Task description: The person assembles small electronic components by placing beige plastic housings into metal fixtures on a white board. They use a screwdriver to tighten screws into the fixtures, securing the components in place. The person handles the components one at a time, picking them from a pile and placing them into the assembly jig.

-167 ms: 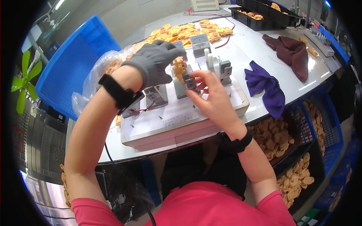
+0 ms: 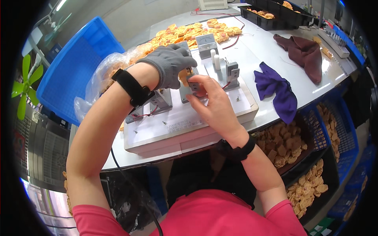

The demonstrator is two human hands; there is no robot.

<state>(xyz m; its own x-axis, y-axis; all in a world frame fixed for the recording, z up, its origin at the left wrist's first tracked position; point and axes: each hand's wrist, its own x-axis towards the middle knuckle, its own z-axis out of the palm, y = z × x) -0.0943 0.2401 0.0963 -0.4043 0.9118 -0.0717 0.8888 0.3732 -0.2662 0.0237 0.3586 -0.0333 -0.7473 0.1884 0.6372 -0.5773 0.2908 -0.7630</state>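
In a grey glove, my left hand (image 2: 170,65) curls over a small yellow-orange part (image 2: 184,75) at the middle station of a test fixture. Its fingertips partly hide the part, but they look closed on it. My bare right hand (image 2: 215,103) pinches a small dark grey block (image 2: 193,85) on the same station, thumb below and fingers above. The fixture's thick white base (image 2: 173,137) carries metal brackets, red and black wires and two white pegs (image 2: 215,59). Behind the pegs stands a grey panel meter (image 2: 206,44).
Yellow-orange parts (image 2: 173,34) lie heaped behind the fixture. At left is a blue crate (image 2: 75,74) with a clear plastic bag (image 2: 98,84). A purple cloth (image 2: 277,92) and a brown cloth (image 2: 305,57) lie at right. Bins of parts (image 2: 307,192) stand below the table's right edge.
My left hand has come slightly down and right, its fingers closing further over the yellow-orange part. My right hand has shifted a little left, still at the grey block.
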